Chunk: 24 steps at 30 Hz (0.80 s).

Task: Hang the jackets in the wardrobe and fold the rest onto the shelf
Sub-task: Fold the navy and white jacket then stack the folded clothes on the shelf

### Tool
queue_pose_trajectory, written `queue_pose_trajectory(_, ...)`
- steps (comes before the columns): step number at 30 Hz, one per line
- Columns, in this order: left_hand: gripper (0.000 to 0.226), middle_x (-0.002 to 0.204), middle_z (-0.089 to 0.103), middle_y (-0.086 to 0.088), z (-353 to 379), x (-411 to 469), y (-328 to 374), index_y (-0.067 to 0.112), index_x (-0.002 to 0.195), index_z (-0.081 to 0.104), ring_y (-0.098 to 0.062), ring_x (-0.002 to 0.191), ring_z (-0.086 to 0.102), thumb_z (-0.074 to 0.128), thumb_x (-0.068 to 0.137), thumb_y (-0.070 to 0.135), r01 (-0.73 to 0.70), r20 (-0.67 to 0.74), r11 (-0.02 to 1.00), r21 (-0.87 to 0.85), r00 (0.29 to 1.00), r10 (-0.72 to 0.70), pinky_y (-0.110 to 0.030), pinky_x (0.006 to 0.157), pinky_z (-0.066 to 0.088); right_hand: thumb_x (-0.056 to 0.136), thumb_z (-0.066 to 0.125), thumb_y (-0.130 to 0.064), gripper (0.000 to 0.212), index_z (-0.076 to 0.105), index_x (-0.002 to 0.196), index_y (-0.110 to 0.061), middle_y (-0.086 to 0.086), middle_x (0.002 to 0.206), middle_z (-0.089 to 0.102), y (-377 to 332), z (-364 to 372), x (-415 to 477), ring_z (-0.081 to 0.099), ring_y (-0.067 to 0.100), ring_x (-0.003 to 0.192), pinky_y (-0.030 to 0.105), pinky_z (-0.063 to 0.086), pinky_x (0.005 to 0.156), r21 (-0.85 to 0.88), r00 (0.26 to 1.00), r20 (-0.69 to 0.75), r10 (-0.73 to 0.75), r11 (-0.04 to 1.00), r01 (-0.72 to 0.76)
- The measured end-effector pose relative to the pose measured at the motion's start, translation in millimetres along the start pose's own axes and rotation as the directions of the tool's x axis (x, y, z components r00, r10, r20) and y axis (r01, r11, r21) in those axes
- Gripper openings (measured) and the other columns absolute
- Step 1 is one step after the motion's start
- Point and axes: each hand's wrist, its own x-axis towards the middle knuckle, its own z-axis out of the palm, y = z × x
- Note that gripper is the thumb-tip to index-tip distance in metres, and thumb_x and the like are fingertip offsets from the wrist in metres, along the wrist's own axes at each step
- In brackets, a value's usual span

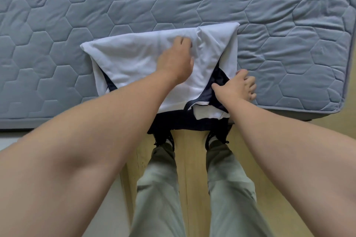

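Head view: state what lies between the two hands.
Only the folded white-and-navy garment, seen in the head view: white cloth by the left hand, then a dark navy strip at the right hand.

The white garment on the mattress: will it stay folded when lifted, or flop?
Probably floppy: the white garment shows soft creases, and its navy part droops over the mattress edge. Likely light, as it looks thin. Folds may open unless supported.

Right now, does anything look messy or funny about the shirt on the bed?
The white and navy garment lies crooked on the mattress: its top edge slants, and its dark lower part hangs over the mattress edge toward the floor. The left hand presses on it; the right hand touches its right side. Nothing looks torn.
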Motion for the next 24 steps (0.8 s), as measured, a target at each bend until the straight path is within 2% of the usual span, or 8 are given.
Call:
queue_pose_trajectory(4,0.043,0.146,0.037,-0.004,9.3,44.2,46.6,0.013,0.136,0.042,-0.038,0.103,0.059,0.054,0.097,0.029,-0.100,0.022,0.995,-0.017,0.995,0.100,-0.047,0.086,0.049,0.069,0.079,-0.061,0.095,0.033,0.137,-0.014,0.009,0.138,0.045,18.9,-0.8,16.4,0.048,0.031,0.123,0.045,0.042,0.103,0.229,0.959,0.275,0.069,0.964,-0.136)
queue_pose_trajectory(6,0.051,0.147,0.038,-0.005,12.6,63.2,63.9,0.014,0.140,0.039,-0.035,0.115,0.055,0.055,0.096,0.036,-0.094,0.056,0.995,-0.020,0.994,0.095,-0.043,0.092,0.045,0.069,0.084,-0.056,0.085,0.045,0.127,-0.008,0.007,0.124,0.061,27.0,-0.9,23.5,0.061,0.026,0.106,0.043,0.053,0.095,0.395,0.911,0.413,-0.007,0.902,-0.172)
queue_pose_trajectory(8,0.054,0.142,0.044,-0.009,13.8,80.4,75.3,0.015,0.140,0.040,-0.033,0.123,0.052,0.056,0.095,0.041,-0.048,0.099,0.999,0.009,0.994,0.047,-0.041,0.094,0.041,0.068,0.087,-0.051,0.067,0.062,0.112,-0.007,0.007,0.106,0.072,32.8,-3.2,28.7,0.069,0.025,0.095,0.044,0.058,0.090,0.420,0.858,0.505,-0.095,0.896,-0.148)
queue_pose_trajectory(10,0.043,0.132,0.053,-0.012,14.3,96.8,83.4,0.014,0.130,0.047,-0.034,0.118,0.054,0.054,0.096,0.038,-0.022,0.122,0.997,0.077,0.992,0.013,-0.038,0.084,0.040,0.069,0.089,-0.042,0.053,0.068,0.103,-0.008,0.008,0.099,0.074,36.7,-2.8,33.7,0.071,0.027,0.092,0.045,0.059,0.088,0.399,0.817,0.556,-0.153,0.911,-0.101)
queue_pose_trajectory(13,0.021,0.117,0.065,-0.011,7.9,116.9,98.3,0.015,0.110,0.055,-0.033,0.102,0.063,0.049,0.097,0.031,0.026,0.077,0.998,0.048,0.997,-0.030,-0.035,0.076,0.047,0.070,0.082,-0.022,0.031,0.069,0.095,-0.007,0.006,0.091,0.074,36.0,-6.5,42.0,0.072,0.031,0.091,0.040,0.061,0.080,0.493,0.834,0.523,-0.175,0.860,-0.129)
queue_pose_trajectory(17,0.021,0.098,0.065,-0.001,-13.9,142.3,131.3,0.019,0.109,0.053,-0.024,0.083,0.068,0.046,0.101,0.036,0.080,-0.038,0.961,-0.266,0.995,-0.093,-0.035,0.077,0.057,0.070,0.073,-0.014,0.023,0.066,0.091,-0.009,0.006,0.086,0.071,37.6,-37.4,71.4,0.071,0.032,0.091,0.042,0.060,0.078,0.677,0.927,0.356,-0.119,0.716,-0.168)
queue_pose_trajectory(20,0.023,0.097,0.069,-0.014,-27.9,161.6,168.5,0.018,0.116,0.051,-0.034,0.083,0.072,0.047,0.102,0.035,0.116,0.005,0.861,-0.495,0.991,-0.131,-0.043,0.071,0.063,0.072,0.076,-0.037,0.038,0.063,0.099,-0.013,0.003,0.094,0.071,43.8,-75.6,98.6,0.069,0.024,0.091,0.043,0.058,0.084,0.674,0.972,0.204,-0.115,0.737,-0.054)
queue_pose_trajectory(24,0.020,0.093,0.068,-0.015,-40.4,172.6,201.5,0.019,0.111,0.050,-0.034,0.080,0.073,0.049,0.102,0.036,0.141,0.036,0.786,-0.602,0.988,-0.149,-0.047,0.069,0.063,0.055,0.072,-0.077,0.078,0.049,0.108,-0.023,-0.008,0.101,0.062,42.8,-110.3,111.9,0.061,0.018,0.094,0.034,0.050,0.074,0.589,0.955,0.215,-0.203,0.807,0.039)
